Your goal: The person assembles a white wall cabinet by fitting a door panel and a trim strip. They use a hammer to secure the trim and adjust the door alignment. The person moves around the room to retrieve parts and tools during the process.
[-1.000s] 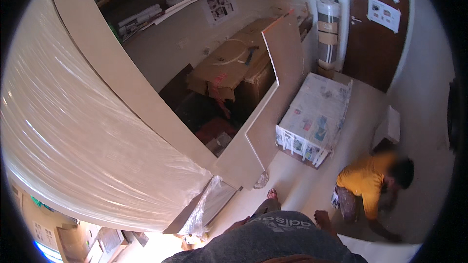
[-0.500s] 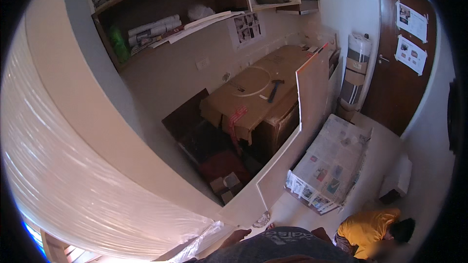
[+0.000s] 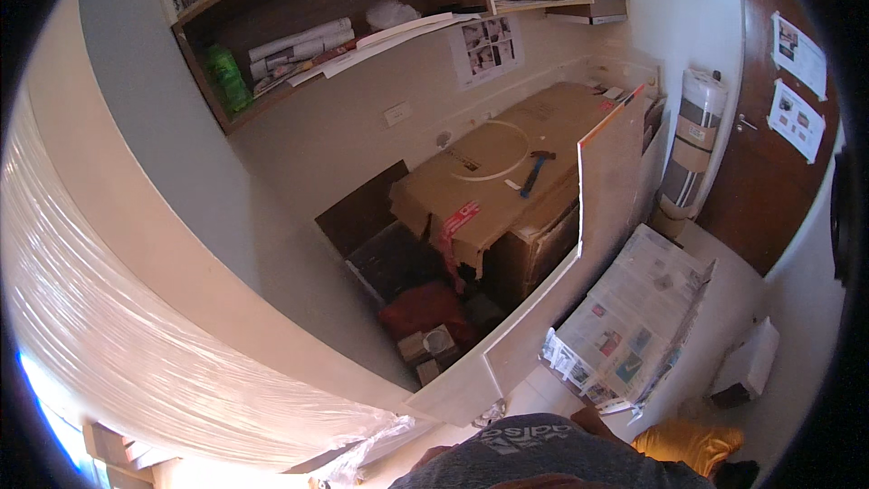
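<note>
My left hand [image 3: 430, 457] shows only as a sliver of skin beside my grey shirt [image 3: 534, 448] at the lower edge, nearest the plastic-wrapped panel; its fingers are hidden. On the shirt's other side a bit of my right arm or hand [image 3: 593, 422] shows, with no fingers to make out. Neither is seen touching anything besides my own clothes. Ahead, a hammer [image 3: 532, 183] with a blue handle lies on a large cardboard-covered box [image 3: 552, 131]. A tall board [image 3: 611, 167] stands along the box's right side.
Newspaper covers a low block [image 3: 625, 317] on the floor. A person in yellow [image 3: 692, 444] crouches at lower right, near a white box [image 3: 747, 358]. Plastic film [image 3: 136, 335] wraps the left side. Shelves [image 3: 326, 0] hold a green bottle [image 3: 226, 77]. A brown door [image 3: 751, 154] stands far right.
My view has turned left, so the room's things sit farther right. My left hand, seen more fully before, has sunk mostly out of sight. The person in yellow shows less.
</note>
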The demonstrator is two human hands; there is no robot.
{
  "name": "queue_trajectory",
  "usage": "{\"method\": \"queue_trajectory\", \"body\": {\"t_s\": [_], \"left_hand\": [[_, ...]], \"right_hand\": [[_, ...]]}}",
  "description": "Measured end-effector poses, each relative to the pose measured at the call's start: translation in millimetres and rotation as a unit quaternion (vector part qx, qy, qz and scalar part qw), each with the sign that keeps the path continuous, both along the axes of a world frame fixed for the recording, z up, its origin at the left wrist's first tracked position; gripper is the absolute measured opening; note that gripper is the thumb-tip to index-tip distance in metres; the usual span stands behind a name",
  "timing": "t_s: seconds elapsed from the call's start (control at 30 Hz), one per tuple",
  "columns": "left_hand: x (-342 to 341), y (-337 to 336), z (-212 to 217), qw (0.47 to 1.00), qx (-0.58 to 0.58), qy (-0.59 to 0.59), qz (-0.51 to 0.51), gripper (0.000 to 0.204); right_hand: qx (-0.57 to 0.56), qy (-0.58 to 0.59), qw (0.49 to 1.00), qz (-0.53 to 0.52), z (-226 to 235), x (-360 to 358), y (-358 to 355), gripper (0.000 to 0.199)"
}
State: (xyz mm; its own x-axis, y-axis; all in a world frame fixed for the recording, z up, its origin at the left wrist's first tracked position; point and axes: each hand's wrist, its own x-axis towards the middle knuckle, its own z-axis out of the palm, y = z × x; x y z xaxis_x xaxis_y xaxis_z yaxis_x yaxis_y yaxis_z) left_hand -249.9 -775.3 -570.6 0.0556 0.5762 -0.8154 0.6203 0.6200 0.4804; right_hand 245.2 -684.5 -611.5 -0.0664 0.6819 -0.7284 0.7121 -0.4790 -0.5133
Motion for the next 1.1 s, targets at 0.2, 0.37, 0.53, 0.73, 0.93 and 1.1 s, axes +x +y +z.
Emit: {"method": "queue_trajectory", "body": {"t_s": [0.2,0.37,0.53,0.73,0.93,1.1], "left_hand": [[27.8,8.7,5.8,0.999,0.019,0.025,0.007,0.055],[63.3,6.9,-1.9,0.997,0.068,0.038,-0.019,0.051],[69.0,-0.7,-21.3,0.942,0.213,0.127,-0.224,0.047],[120.9,35.5,81.4,0.99,0.039,0.103,0.09,0.053],[117.1,27.1,22.4,0.953,0.16,0.208,0.151,0.055],[114.7,7.6,-9.3,0.949,0.164,0.242,0.116,0.063]], "right_hand": [[-0.005,-0.005,1.0,0.025,3.8,26.0,24.9,0.036],[-0.006,-0.014,0.998,0.06,-2.0,48.0,45.3,0.036],[-0.013,-0.011,0.995,0.099,-8.7,50.9,66.8,0.036],[-0.022,-0.032,0.992,0.117,-12.8,66.0,93.3,0.036],[0.001,-0.024,0.99,0.139,-15.8,65.7,105.7,0.037],[-0.004,-0.035,0.99,0.136,-27.5,98.3,61.7,0.037]]}}
